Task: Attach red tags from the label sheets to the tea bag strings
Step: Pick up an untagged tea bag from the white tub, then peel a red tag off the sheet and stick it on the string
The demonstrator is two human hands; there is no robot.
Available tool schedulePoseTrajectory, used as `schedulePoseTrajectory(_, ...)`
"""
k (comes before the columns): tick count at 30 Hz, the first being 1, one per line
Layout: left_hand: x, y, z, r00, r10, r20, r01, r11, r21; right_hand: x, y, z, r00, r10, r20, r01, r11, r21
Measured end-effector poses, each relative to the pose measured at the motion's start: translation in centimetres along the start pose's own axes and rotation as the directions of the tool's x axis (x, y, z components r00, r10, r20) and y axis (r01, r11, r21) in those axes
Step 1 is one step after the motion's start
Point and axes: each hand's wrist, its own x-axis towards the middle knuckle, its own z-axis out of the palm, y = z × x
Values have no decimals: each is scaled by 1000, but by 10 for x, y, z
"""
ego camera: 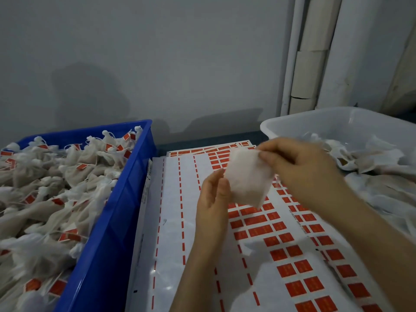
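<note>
Label sheet (171, 221): lies flat on the bench directly below the hands. Its left columns are stripped; red tags (295, 287) remain on the right, within easy reach for peeling.
Left hand (213, 199): fingers upright against the lower left edge of the tea bag (247, 176). Blur hides whether it pinches or merely steadies.
Right hand (299, 163): thumb and fingers pinch the bag's upper right corner.
Tea bag: held above the sheet between both hands, judged to be turned to find its string. No string can be made out.
Blue crate (117, 221): left of the sheet, heaped with tagged tea bags (45, 188); judged the finished bin.
Clear tub (292, 122): right and farther back, holding untagged bags (371, 165); judged the supply.
Obstruction: the right forearm crosses the remaining tags.
Wall (180, 52): plain, behind both bins.
</note>
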Motion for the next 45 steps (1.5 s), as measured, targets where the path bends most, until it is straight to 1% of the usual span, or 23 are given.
schedulePoseTrajectory(2,0,2,-2,1000,18,-20,-18,1000,-6,-2,6,23,997,35,68,-38,999,39)
schedulePoseTrajectory(4,2,-1,-2,998,31,-52,-30,999,21,-5,14,41,994,70,85,-76,995,68)
schedulePoseTrajectory(6,4,-7,-1,997,30,-68,-28,999,28,-8,24,51,991,126,49,-130,986,107)
schedulePoseTrajectory(8,6,-11,0,995,-2,-99,6,999,36,-12,34,55,986,169,4,-168,973,160)
schedulePoseTrajectory(11,7,-14,-1,984,-65,-169,70,997,22,-17,44,55,979,203,-7,-199,965,171)
schedulePoseTrajectory(14,7,-15,-1,974,-121,-190,123,992,1,-19,49,52,974,226,-7,-221,962,161)
schedulePoseTrajectory(17,4,-15,2,974,-132,-182,139,990,26,-22,52,52,983,184,7,-183,975,123)
schedulePoseTrajectory(21,2,-14,0,976,-114,-186,126,991,54,-26,53,55,993,112,27,-112,994,18)
schedulePoseTrajectory(25,-3,-13,2,999,-39,-27,42,991,127,-29,50,59,996,88,-12,-87,996,35)
schedulePoseTrajectory(27,-4,-13,4,1000,-22,2,21,991,133,-30,48,60,998,62,-26,-61,998,34)
schedulePoseTrajectory(33,-2,-12,2,997,11,-71,-2,992,126,-31,47,61,996,38,-85,-35,999,36)
schedulePoseTrajectory(40,-3,-13,2,995,8,-103,4,993,115,-32,46,61,988,45,-149,-38,998,44)
schedulePoseTrajectory(43,-2,-15,1,993,-35,-113,44,996,77,-32,47,57,972,64,-226,-50,996,68)
schedulePoseTrajectory(45,-3,-15,0,994,-40,-104,50,995,87,-32,47,54,954,90,-286,-66,993,94)
